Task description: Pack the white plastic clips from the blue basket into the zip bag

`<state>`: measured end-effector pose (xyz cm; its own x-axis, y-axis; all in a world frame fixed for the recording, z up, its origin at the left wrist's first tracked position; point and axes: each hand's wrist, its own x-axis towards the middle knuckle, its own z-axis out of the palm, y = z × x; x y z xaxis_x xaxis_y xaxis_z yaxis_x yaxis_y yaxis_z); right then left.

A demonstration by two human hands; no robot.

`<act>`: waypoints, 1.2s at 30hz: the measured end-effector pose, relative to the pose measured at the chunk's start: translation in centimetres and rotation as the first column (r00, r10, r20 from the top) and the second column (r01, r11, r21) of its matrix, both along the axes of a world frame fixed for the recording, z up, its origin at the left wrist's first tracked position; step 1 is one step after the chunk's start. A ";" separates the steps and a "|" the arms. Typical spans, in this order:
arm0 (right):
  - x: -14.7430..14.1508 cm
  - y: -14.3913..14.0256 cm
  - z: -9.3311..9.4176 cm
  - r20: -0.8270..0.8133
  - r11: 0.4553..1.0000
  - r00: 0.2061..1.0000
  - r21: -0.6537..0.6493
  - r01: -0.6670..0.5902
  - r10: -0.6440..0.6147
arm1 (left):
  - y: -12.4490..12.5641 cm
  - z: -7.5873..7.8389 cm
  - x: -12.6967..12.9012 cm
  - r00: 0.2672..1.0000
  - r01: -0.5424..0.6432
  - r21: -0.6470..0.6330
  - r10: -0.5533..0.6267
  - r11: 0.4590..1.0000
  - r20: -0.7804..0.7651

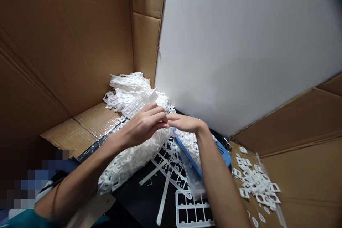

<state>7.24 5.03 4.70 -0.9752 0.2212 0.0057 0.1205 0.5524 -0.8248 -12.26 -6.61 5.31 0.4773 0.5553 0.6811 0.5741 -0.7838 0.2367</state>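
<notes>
My left hand (153,119) and my right hand (185,123) meet above the middle of the work surface. The left fingers are curled into a pinch, and the right fingers are pressed together, pointing left. The right fingertips are hidden behind my left hand; anything held there is too small or covered to make out. Below them stands a blue basket (224,154) with small white plastic pieces (189,142) in it. To its left lies a clear bag (125,165) full of similar white pieces. A thin red strand shows near the basket's rim, just under my hands.
White plastic grid frames (194,206) and a white strip (163,197) lie on the black surface (141,199). More white sheets (130,85) are heaped at the back left. Loose white frame pieces (258,183) spread at right. Cardboard walls (66,42) and a white panel (240,42) enclose the area.
</notes>
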 end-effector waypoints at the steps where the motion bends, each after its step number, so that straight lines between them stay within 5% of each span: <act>1: 1.4 -0.2 0.5 0.004 0.997 1.000 -0.073 0.021 -0.020 | 0.0 0.0 -0.3 1.000 -0.004 0.005 0.004 1.000 0.011; 5: 7.2 -1.1 0.3 -0.095 0.905 0.916 -0.226 0.361 -0.389 | -0.4 -0.2 -1.3 0.998 -0.004 0.021 0.003 1.000 0.055; 9: 11.2 -1.5 -3.8 -0.037 0.676 0.682 0.094 0.730 -0.731 | -1.7 -0.4 -1.7 0.993 -0.044 0.025 0.041 0.999 0.109; 13: 11.9 -2.6 -8.2 0.056 0.662 0.668 0.213 0.718 -0.742 | -3.4 -0.1 -2.0 0.972 -0.115 0.054 0.101 0.992 0.210; 17: 10.6 -4.1 -10.6 0.119 0.656 0.665 0.362 0.662 -0.737 | -4.2 0.2 -1.9 0.971 -0.126 0.050 0.113 0.991 0.208; 24: 10.3 -5.1 -11.4 0.116 0.575 0.634 0.567 0.590 -0.764 | -4.9 -2.7 1.2 0.990 -0.135 -0.198 0.124 0.971 -0.067; 31: 10.8 -5.2 -12.2 0.105 0.558 0.649 0.624 0.547 -0.753 | -3.5 -6.9 4.7 0.969 -0.122 -0.139 0.087 0.983 -0.231; 36: 10.6 -5.2 -12.1 0.062 0.508 0.641 0.671 0.541 -0.765 | -1.5 -8.5 6.1 0.960 -0.110 -0.087 0.083 0.990 -0.268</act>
